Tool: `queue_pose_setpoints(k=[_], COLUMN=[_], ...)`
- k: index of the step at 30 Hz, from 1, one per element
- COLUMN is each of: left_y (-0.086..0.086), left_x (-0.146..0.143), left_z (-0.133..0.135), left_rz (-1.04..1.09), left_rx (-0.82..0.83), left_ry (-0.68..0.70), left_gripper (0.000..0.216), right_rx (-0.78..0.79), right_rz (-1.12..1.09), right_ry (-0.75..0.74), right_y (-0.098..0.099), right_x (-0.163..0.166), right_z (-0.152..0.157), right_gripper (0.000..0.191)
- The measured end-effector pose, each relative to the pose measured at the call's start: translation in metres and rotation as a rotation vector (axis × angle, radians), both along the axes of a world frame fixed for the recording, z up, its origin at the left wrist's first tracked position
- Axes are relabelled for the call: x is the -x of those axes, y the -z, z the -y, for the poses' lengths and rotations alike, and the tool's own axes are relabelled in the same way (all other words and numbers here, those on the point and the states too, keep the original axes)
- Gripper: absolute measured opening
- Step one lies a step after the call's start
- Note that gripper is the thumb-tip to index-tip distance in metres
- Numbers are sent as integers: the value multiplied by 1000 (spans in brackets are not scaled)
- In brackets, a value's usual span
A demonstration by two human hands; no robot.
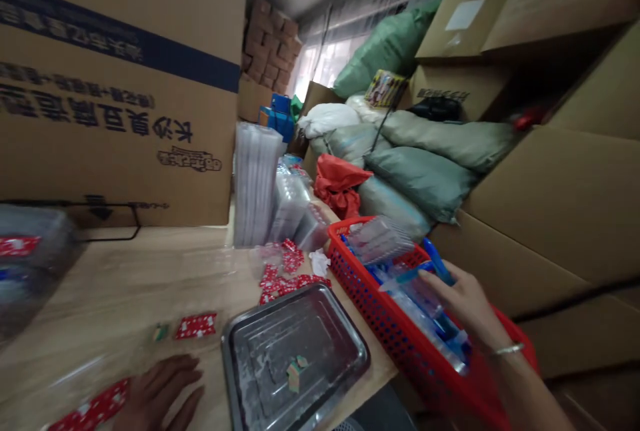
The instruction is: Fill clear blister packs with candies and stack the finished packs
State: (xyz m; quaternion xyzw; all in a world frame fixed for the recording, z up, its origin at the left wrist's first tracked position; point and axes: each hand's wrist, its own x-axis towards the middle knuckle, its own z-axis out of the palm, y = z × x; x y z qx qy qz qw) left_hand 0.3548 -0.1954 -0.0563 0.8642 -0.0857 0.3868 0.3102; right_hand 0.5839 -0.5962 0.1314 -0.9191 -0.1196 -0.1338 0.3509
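My left hand lies low over the table with its fingers stretched out, beside a red strip with white print. In front of it are a small red printed packet and a little green-and-tan piece on clear film. My right hand is over a red plastic basket, its fingers closed on a blue plastic piece; its exact kind is unclear. Clear packs with blue parts fill the basket. Between my hands sits a metal tray holding a few small green-and-tan pieces.
Stacked clear plastic trays stand at the table's back. Crumpled red printed wrapping lies behind the metal tray. A large cardboard box blocks the left. Stuffed sacks and cartons line the right.
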Motion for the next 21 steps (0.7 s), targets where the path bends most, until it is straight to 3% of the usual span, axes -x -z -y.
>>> queue_pose_setpoints(k=[4,6,8,10,13,16,21], left_y=[-45,-51,-48,-43,-40,-42,-34], left_x=[-8,-13,-10,5,47,83,79], left_z=[55,71,72,57,16,-31,-79], left_rz=[-296,-447,-542,-601,-607,-621,-760], left_rx=[358,629,861,943,836,661,72], left_ry=[35,116,201,171,-88,-335,-614], left_gripper=[34,48,44,35,25,23,26], right_rx=[-190,-230,-264,-278,-267,-279,-118], right_rz=[-304,-444,-531,-619,-762,-729,-471], right_ry=[-456,-634,-754,-779,-721,-742,-834], right_y=[41,71,100,122,143,153,156], right_x=[53,80,102,113,107,93,88], right_z=[-122,-175,-212,-233,-241,-235,-232], right_gripper=[36,38,41,48,59,56,42])
